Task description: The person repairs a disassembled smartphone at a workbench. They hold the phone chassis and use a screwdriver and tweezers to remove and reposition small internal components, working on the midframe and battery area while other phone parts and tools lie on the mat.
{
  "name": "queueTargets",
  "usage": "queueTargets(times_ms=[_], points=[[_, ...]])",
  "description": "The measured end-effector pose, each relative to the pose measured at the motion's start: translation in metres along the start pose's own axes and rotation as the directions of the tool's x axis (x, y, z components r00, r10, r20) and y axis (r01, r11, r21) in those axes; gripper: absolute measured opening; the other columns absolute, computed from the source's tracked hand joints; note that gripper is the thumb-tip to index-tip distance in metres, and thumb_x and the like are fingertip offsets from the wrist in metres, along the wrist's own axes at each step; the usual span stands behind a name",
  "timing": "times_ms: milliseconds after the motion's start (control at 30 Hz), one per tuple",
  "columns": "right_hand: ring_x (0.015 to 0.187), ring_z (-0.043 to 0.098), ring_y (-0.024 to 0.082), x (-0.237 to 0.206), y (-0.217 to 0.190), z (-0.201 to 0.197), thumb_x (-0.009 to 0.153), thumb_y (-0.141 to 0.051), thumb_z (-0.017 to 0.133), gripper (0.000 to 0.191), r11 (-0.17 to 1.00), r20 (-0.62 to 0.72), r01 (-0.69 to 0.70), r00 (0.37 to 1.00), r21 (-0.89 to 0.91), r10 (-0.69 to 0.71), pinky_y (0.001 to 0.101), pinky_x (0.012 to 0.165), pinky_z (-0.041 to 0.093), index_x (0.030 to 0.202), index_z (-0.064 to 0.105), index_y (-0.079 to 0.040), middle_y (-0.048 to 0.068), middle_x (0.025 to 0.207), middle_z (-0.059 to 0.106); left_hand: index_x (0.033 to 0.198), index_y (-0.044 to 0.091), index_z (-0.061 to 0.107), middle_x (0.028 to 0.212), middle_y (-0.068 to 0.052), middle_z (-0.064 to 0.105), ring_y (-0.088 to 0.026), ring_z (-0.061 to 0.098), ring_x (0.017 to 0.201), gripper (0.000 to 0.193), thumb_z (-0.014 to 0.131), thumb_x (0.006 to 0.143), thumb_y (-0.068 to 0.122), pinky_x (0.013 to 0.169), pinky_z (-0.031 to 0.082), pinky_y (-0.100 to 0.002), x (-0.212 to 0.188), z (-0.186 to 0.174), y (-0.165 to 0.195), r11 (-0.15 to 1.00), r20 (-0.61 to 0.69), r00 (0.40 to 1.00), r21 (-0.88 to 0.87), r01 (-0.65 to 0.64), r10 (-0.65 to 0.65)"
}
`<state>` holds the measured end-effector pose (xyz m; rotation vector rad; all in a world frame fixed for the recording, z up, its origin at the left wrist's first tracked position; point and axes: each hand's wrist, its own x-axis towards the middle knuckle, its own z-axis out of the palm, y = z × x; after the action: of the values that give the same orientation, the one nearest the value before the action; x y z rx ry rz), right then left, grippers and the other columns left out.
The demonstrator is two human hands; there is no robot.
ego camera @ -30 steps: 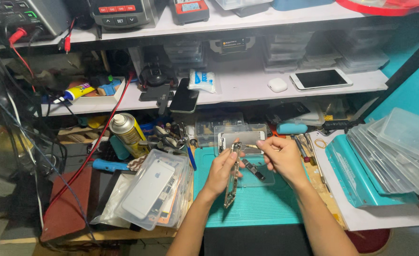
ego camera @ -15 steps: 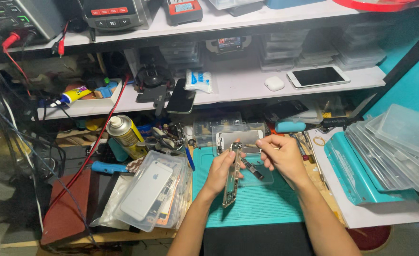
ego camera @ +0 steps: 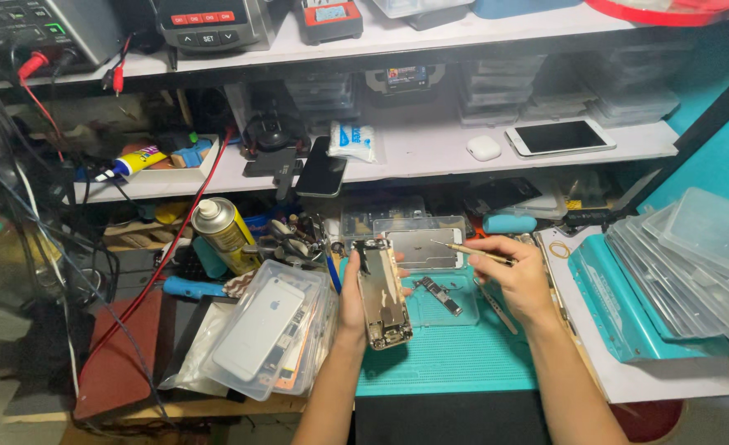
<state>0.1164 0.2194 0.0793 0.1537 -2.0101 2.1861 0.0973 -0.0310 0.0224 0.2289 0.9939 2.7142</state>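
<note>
Carefully held: an opened phone chassis above the teal mat.

Left hand (ego camera: 353, 301) closes around the phone chassis (ego camera: 383, 292), tilted over the mat (ego camera: 455, 363); right hand (ego camera: 519, 276) pinches a thin screwdriver (ego camera: 470, 250). Light, rigid, probably fragile inside, so best gripped by its edges.

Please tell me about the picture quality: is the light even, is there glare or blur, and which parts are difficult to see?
In the head view, light falls evenly on the teal mat; the opened phone body in the left hand shows bright glints; the right hand and its thin tool look sharp; the cables at far left sit in dark shadow.
</note>
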Motion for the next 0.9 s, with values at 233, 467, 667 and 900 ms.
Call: queueTargets(times_ms=[233,467,667,900], points=[[0.058,0.056,0.008,-0.001,0.013,-0.002,0.085,-0.003,0.078,0.016,0.995,-0.071,-0.021,0.997,-0.093,0.015,0.0231,0.053,0.043,0.098,0.073,0.003,0.004,0.070,0.066,0.141,-0.001,0.054,0.120,-0.022,0.066,-0.030,0.067,0.095,0.077,0.025,0.106,0.061,0.075,0.057,-0.042,-0.016,-0.003,0.014,0.992,-0.210,0.976,0.119,-0.033,0.058],[0.071,0.063,0.009,0.003,0.028,0.013,0.089,-0.005,0.073,0.012,0.999,-0.082,0.001,0.997,-0.050,-0.005,0.0227,0.063,0.051,0.101,0.075,-0.001,0.003,0.084,0.071,0.141,0.007,0.052,0.134,-0.017,0.063,-0.030,0.064,0.116,0.067,0.026,0.103,0.055,0.093,0.056,-0.045,-0.022,0.007,0.019,0.988,-0.240,0.962,0.121,-0.101,0.128],[0.073,0.069,0.012,-0.001,0.044,0.042,0.100,-0.012,0.060,0.014,0.967,0.034,0.078,0.997,-0.244,-0.072,0.0274,0.067,0.058,0.098,0.066,0.001,0.006,0.085,0.072,0.137,0.005,0.059,0.125,-0.019,0.067,-0.030,0.067,0.099,0.077,0.021,0.102,0.061,0.080,0.056,-0.043,-0.024,0.006,0.020,0.993,-0.243,0.970,0.117,0.025,0.005],[0.073,0.070,0.029,0.000,0.059,0.060,0.104,-0.020,0.058,0.021,0.718,0.120,0.152,0.988,-0.680,-0.095,0.0388,0.064,0.054,0.104,0.056,0.000,0.015,0.078,0.072,0.137,0.000,0.058,0.133,-0.017,0.066,-0.027,0.069,0.104,0.075,0.024,0.103,0.058,0.088,0.059,-0.041,-0.027,0.006,0.021,0.986,-0.241,0.965,0.156,-0.064,0.101]])
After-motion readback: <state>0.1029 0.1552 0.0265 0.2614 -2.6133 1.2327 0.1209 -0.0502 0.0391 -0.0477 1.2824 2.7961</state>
